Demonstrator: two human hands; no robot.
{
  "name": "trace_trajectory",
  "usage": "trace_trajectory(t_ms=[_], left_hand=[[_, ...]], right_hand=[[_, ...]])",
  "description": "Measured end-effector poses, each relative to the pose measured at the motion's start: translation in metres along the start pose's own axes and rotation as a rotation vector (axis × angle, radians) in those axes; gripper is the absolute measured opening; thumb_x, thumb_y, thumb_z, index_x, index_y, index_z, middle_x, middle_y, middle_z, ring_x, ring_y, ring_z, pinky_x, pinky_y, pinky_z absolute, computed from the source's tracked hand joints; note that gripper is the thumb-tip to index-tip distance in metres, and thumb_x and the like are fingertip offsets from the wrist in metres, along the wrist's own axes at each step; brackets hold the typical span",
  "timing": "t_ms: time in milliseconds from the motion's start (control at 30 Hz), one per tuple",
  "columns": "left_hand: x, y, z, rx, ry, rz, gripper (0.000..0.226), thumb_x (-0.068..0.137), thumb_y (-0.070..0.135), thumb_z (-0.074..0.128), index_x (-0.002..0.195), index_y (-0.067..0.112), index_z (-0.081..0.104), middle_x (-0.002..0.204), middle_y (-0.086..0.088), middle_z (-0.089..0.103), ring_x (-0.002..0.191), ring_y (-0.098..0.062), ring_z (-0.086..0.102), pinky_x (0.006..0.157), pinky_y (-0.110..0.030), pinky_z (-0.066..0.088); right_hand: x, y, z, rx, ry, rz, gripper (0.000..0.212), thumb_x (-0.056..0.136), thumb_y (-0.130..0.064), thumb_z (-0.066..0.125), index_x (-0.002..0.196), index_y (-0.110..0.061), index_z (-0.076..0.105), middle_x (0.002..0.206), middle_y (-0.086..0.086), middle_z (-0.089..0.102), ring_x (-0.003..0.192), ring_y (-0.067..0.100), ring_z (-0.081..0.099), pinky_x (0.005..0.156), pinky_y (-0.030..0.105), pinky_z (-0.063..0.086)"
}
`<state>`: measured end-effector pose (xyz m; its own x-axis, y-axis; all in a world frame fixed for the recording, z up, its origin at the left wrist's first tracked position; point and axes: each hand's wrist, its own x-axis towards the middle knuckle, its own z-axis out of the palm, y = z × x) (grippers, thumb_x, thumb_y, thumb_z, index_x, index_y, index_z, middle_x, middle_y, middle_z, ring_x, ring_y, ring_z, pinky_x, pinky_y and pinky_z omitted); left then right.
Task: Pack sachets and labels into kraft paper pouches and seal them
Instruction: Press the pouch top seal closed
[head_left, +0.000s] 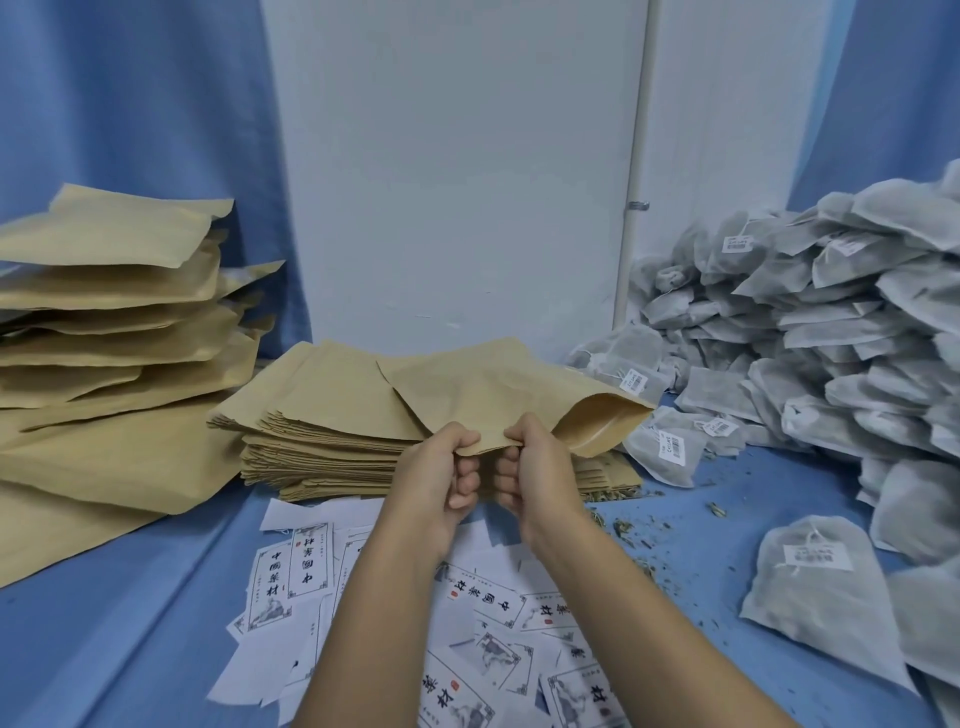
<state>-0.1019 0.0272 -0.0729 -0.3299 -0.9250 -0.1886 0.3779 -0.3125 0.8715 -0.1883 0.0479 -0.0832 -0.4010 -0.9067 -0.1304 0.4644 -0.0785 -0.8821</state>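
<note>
kraft pouch (483, 389) hovering over pouch stack (322, 441), beyond both hands, mouth gaping right of right hand | left hand (441, 467) and right hand (537, 462) pinching its near edge side by side, probably spreading the opening for loading | labels (483, 603) lying under wrists | sachets (831, 322) heaping far right | pouch looking empty

filled pouches (114, 291) stacked left | flat pouch stack (332, 436) centre, behind labels (467, 613) | sachets (841, 322) heaped right | held pouch (498, 389) above stack
</note>
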Motion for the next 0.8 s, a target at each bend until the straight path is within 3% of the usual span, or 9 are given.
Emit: trace_trajectory(t_ms=[633,800], left_hand=[[0.001,0.004,-0.009,-0.047,0.062,0.003,0.023,0.086,0.005,0.047,0.067,0.015,0.037,0.040,0.006,0.024,0.027,-0.004,0.018,0.028,-0.012,0.010],[-0.002,-0.001,0.001,-0.031,0.254,0.185,0.022,0.085,0.007,0.051,0.067,0.015,0.039,0.048,0.001,0.029,0.034,-0.009,0.023,0.034,-0.014,0.013]], right_hand=[[0.004,-0.004,-0.014,0.015,0.086,-0.006,0.032,0.085,-0.016,0.043,0.056,-0.019,0.030,0.039,-0.008,0.023,0.031,0.008,0.014,0.032,0.016,0.012],[0.001,-0.001,-0.006,0.027,0.006,0.016,0.031,0.088,-0.015,0.040,0.057,-0.016,0.033,0.039,-0.007,0.025,0.031,0.007,0.015,0.032,0.017,0.011]])
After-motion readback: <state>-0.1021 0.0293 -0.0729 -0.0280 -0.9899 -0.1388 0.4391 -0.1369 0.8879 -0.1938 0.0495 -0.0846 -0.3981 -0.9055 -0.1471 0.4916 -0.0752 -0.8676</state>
